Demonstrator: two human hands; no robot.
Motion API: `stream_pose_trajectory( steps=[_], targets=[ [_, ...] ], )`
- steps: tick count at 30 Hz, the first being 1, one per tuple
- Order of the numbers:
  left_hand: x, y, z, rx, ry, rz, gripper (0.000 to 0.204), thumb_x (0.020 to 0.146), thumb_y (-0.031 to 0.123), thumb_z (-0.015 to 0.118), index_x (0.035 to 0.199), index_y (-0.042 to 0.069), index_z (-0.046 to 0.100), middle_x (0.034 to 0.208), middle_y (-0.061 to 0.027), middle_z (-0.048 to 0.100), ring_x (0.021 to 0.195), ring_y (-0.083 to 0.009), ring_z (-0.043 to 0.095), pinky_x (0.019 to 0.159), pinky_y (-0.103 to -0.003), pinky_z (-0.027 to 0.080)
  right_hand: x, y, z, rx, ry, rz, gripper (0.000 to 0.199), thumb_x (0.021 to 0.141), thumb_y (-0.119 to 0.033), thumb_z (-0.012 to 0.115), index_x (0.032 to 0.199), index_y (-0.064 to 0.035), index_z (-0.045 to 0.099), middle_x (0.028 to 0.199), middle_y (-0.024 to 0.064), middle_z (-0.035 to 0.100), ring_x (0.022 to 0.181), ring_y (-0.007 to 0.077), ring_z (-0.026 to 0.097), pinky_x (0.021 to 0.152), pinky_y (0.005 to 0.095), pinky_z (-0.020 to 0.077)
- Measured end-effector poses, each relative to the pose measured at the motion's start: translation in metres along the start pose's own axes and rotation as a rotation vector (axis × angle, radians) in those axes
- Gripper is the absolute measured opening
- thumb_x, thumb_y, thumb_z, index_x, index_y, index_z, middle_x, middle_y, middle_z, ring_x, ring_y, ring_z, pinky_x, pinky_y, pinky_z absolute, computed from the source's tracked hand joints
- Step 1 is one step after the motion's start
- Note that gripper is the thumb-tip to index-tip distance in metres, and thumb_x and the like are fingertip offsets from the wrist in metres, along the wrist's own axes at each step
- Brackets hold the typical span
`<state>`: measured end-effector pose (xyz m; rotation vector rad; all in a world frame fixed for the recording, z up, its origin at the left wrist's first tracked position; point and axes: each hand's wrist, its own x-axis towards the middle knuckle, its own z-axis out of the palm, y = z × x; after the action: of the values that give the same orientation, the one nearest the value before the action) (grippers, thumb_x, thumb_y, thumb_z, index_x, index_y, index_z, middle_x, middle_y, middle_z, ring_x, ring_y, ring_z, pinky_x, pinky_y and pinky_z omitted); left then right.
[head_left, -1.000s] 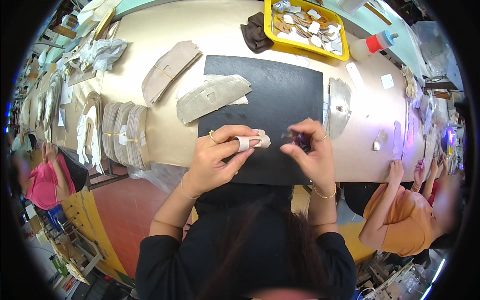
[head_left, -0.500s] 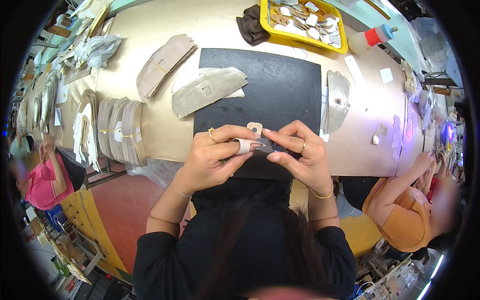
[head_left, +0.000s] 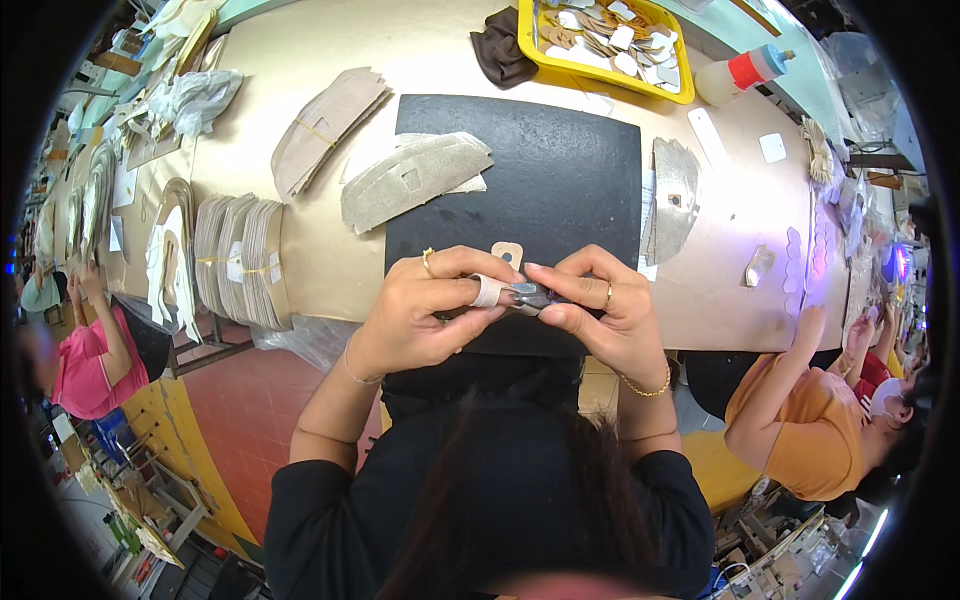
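My left hand [head_left: 425,310] is closed, its thumb and fingers pinching around a small dark, shiny piece [head_left: 532,296], perhaps metal, whose kind I cannot make out. A pale band [head_left: 489,291] wraps one left finger. My right hand [head_left: 605,305] is closed too, thumb and index fingertips pressed on the right side of the same piece. A small beige tab with a hole [head_left: 507,253] stands up just behind the left fingertips; whether it is held is hidden. Both hands are over the near edge of the black mat [head_left: 520,130].
Grey-beige curved pieces [head_left: 415,180] lie across the mat's left edge, a banded stack [head_left: 328,132] beyond. More bundles [head_left: 240,260] stand left. A yellow tray [head_left: 610,78] of small tabs and a red-banded bottle [head_left: 742,75] are at the back. Co-workers sit on both sides.
The dark piece has turned between my fingers and shows a shinier face. My hands stay nearly in place. The co-worker at right has shifted their arm and head.
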<state>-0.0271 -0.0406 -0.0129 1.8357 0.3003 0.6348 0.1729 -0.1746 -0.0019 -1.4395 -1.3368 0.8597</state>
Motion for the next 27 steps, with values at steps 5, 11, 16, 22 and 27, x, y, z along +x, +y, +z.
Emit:
stream_pose_trajectory(
  steps=[5, 11, 16, 22, 27],
  targets=[
    [0.0022, -0.0027, 0.002, -0.039, 0.007, 0.026, 0.016, 0.078, -0.005, 0.076, 0.094, 0.0, 0.077, 0.104, -0.0115, 0.074, 0.086, -0.0221, 0.073, 0.074, -0.031, 0.058, -0.0012, -0.0001, -0.0001, -0.01, 0.009, 0.0, 0.039, 0.083, -0.009, 0.082, 0.122, -0.0076, 0.076, 0.088, 0.0057, 0.066, 0.072, 0.0134, 0.06, 0.062, 0.0276, 0.0473],
    [0.0036, -0.003, 0.0018, 0.001, 0.005, 0.054, 0.015, 0.079, -0.004, 0.076, 0.093, 0.0, 0.077, 0.104, -0.0106, 0.074, 0.082, -0.0218, 0.073, 0.072, -0.03, 0.058, -0.001, -0.006, -0.0043, -0.05, 0.008, 0.006, 0.04, 0.082, -0.013, 0.083, 0.121, -0.0066, 0.076, 0.089, 0.0054, 0.064, 0.076, 0.0137, 0.059, 0.065, 0.0267, 0.0475],
    [0.0024, -0.0015, 0.0013, 0.025, -0.028, 0.012, 0.017, 0.077, -0.005, 0.078, 0.093, 0.0, 0.077, 0.102, -0.0129, 0.074, 0.087, -0.0219, 0.073, 0.075, -0.031, 0.057, -0.0003, -0.0062, -0.0053, -0.058, -0.011, 0.021, 0.039, 0.083, -0.016, 0.082, 0.12, -0.007, 0.076, 0.089, 0.0052, 0.065, 0.077, 0.0136, 0.059, 0.067, 0.0262, 0.0479],
    [0.0027, -0.0019, 0.003, -0.009, -0.025, 0.0, 0.016, 0.077, -0.005, 0.078, 0.092, 0.001, 0.077, 0.103, -0.0123, 0.075, 0.086, -0.0209, 0.073, 0.074, -0.03, 0.057, -0.0006, -0.005, -0.0048, -0.045, -0.013, 0.04, 0.037, 0.084, -0.015, 0.081, 0.12, -0.0077, 0.077, 0.088, 0.0047, 0.065, 0.077, 0.0133, 0.06, 0.066, 0.0263, 0.0482],
    [0.0047, -0.0035, 0.0026, 0.01, -0.045, 0.035, 0.018, 0.076, -0.006, 0.078, 0.093, 0.001, 0.078, 0.103, -0.0116, 0.075, 0.083, -0.0204, 0.073, 0.073, -0.03, 0.057, -0.001, -0.0068, -0.0059, -0.028, -0.022, 0.058, 0.036, 0.085, -0.015, 0.081, 0.12, -0.0079, 0.077, 0.088, 0.0048, 0.065, 0.077, 0.0131, 0.06, 0.066, 0.0262, 0.048]
  ],
)
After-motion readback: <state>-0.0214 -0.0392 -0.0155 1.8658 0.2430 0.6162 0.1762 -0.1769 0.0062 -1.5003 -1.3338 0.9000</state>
